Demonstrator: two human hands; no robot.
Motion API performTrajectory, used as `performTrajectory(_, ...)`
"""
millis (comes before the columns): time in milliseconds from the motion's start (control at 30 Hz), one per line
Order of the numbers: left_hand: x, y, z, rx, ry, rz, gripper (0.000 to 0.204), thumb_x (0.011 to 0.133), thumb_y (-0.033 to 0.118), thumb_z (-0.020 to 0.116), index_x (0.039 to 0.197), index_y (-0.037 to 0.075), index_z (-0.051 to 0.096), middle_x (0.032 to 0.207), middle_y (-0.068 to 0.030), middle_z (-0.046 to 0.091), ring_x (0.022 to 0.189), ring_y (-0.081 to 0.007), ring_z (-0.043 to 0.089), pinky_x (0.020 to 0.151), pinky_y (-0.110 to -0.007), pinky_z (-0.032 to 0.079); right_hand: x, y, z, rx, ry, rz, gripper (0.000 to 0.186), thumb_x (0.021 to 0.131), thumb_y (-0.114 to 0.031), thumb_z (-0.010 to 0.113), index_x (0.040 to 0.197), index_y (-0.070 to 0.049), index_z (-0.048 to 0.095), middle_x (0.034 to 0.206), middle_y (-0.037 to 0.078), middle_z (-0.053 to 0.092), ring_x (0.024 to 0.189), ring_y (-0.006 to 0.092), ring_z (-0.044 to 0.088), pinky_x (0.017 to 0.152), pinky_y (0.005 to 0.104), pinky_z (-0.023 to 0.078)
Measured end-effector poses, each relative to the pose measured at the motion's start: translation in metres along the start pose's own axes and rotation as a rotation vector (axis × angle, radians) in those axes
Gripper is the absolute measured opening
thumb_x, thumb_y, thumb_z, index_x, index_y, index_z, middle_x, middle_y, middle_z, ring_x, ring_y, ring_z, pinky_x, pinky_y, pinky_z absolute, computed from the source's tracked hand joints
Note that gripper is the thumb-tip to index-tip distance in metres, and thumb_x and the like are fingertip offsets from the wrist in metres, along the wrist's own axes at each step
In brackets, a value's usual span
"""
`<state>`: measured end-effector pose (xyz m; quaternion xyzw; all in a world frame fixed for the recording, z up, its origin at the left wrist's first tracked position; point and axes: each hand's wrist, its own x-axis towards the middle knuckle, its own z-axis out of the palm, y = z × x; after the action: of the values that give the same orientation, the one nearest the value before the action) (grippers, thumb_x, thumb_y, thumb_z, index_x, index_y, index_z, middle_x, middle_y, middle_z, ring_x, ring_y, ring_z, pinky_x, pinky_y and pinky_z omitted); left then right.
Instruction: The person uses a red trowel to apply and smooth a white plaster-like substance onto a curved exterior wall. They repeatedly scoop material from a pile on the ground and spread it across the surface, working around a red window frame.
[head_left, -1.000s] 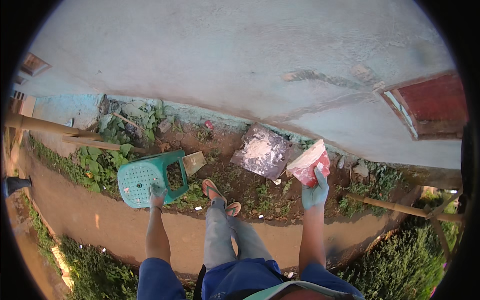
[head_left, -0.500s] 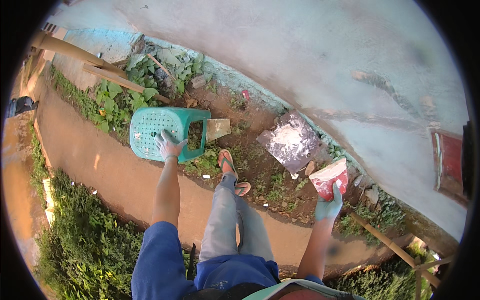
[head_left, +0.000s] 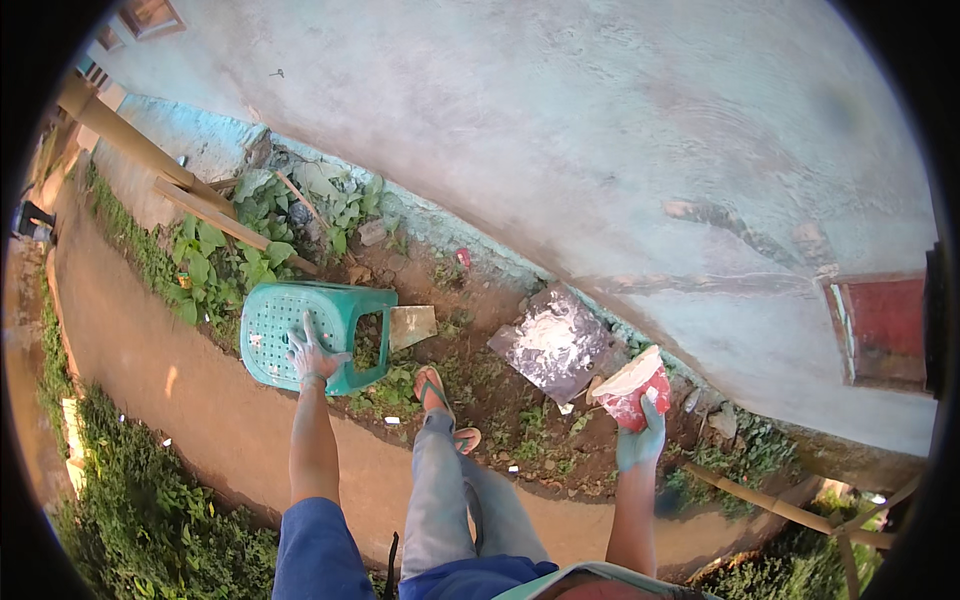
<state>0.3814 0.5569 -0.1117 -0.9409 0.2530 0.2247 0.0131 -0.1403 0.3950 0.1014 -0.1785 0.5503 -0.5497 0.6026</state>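
Note:
My left hand lies spread on the seat of a green plastic stool, its fingers apart and dusted with white. The stool's perforated seat faces up toward me and its legs point right. My right hand, pale with powder, grips a red bowl-like piece with cream-white paste along its upper edge; I cannot tell its exact kind. Just left of that hand, a dark square sheet lies on the soil by the wall. A heap of white powdery material covers its middle.
A blue-grey wall with patched marks rises along the far side, a red-panelled opening at its right. Bamboo poles lean at the left; another pole lies lower right. Weeds, stones and a brown path surround my sandalled feet.
The view has tilted, so the stool, sheet and both hands sit further left, the stool also lower. My left hand stays on the stool; my right hand still holds the red piece.

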Motion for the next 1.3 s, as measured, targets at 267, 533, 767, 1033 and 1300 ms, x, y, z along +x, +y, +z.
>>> performTrajectory(267, -0.103, -0.075, 0.031, 0.100, -0.017, 0.184, 0.151, 0.047, 0.049, 0.096, 0.166, 0.028, 0.006, 0.157, -0.0352, 0.022, 0.145, -0.0462, 0.031, 0.109, -0.061, 0.030, -0.005, -0.008, 0.012, 0.004, -0.029, -0.008, 0.048, 0.094, -0.004, 0.064, 0.141, -0.003, 0.052, 0.134, 0.010, 0.062, 0.119, 0.0242, 0.064, 0.098, 0.0419, 0.057)
performTrajectory(533, -0.139, -0.120, 0.103, 0.018, -0.205, 0.149, 0.149, 0.053, 0.048, 0.097, 0.164, 0.035, -0.001, 0.163, -0.0315, 0.008, 0.152, -0.0526, 0.011, 0.119, -0.067, 0.020, -0.006, -0.010, 0.009, -0.005, -0.014, -0.042, 0.049, 0.093, -0.004, 0.064, 0.140, -0.004, 0.053, 0.134, 0.010, 0.062, 0.119, 0.0248, 0.064, 0.096, 0.0418, 0.057)
performTrajectory(767, -0.110, -0.128, 0.066, 0.073, -0.599, 0.099, 0.134, 0.068, 0.053, 0.089, 0.164, 0.038, -0.003, 0.165, -0.0330, 0.002, 0.154, -0.0496, 0.008, 0.120, -0.064, 0.020, 0.007, -0.003, 0.035, 0.152, 0.066, -0.057, 0.050, 0.093, -0.006, 0.066, 0.141, -0.005, 0.052, 0.135, 0.010, 0.062, 0.120, 0.0249, 0.064, 0.096, 0.0421, 0.058)
performTrajectory(1033, 0.033, -0.144, 0.002, 0.343, -0.533, 0.744, 0.057, 0.085, 0.037, 0.071, 0.137, 0.017, 0.060, 0.150, -0.0190, 0.038, 0.137, -0.0403, 0.042, 0.112, -0.055, 0.036, 0.041, 0.018, 0.147, 0.394, 0.116, -0.126, 0.052, 0.095, -0.007, 0.063, 0.144, -0.004, 0.049, 0.138, 0.010, 0.061, 0.125, 0.0272, 0.061, 0.105, 0.0461, 0.053)
performTrajectory(1300, 0.229, 0.012, -0.047, 0.302, -0.593, 0.551, 0.055, 0.086, 0.030, 0.069, 0.137, 0.014, 0.059, 0.144, -0.0195, 0.043, 0.132, -0.0402, 0.045, 0.108, -0.054, 0.039, 0.103, 0.041, 0.268, 0.588, 0.093, -0.243, 0.058, 0.095, -0.005, 0.060, 0.150, -0.003, 0.042, 0.146, 0.012, 0.056, 0.133, 0.0285, 0.055, 0.115, 0.0485, 0.043)
